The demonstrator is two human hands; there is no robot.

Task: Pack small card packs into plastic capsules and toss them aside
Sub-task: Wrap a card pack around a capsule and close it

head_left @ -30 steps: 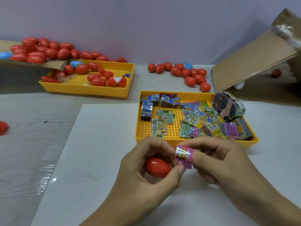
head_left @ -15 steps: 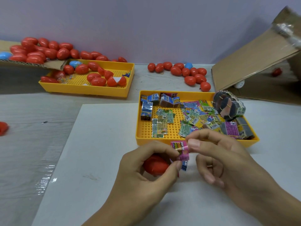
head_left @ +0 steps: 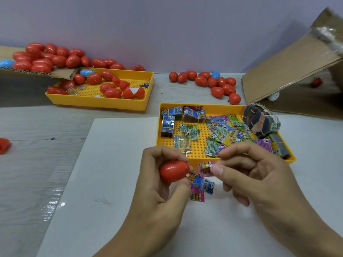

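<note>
Item: red capsule (head_left: 174,171), egg-shaped and closed, held in the curled fingers and thumb of the left hand (head_left: 159,184) above the white sheet (head_left: 104,175), just near of the near tray.

Item: pink card pack (head_left: 205,168), pinched between thumb and forefinger of the right hand (head_left: 259,175), just right of the capsule. The remaining fingers of that hand are loosely curled.

Item: two further small packs (head_left: 201,186), one blue and one pink, seen below the pinched pack between the two hands; whether they are held or lie on the sheet cannot be told.

Item: near yellow tray (head_left: 193,161), set at the far edge of the sheet, filled with loose card packs (head_left: 219,136) and a banded bundle (head_left: 261,121) at its far right corner.

Item: far yellow tray (head_left: 100,103), far left, holding red capsules, one blue capsule and opened halves.

Item: heap of red capsules (head_left: 46,58) on cardboard at far left; a second cluster (head_left: 209,80) on the tabletop (head_left: 33,164) at far centre.

Item: cardboard flap (head_left: 289,67), tilted, far right.
</note>
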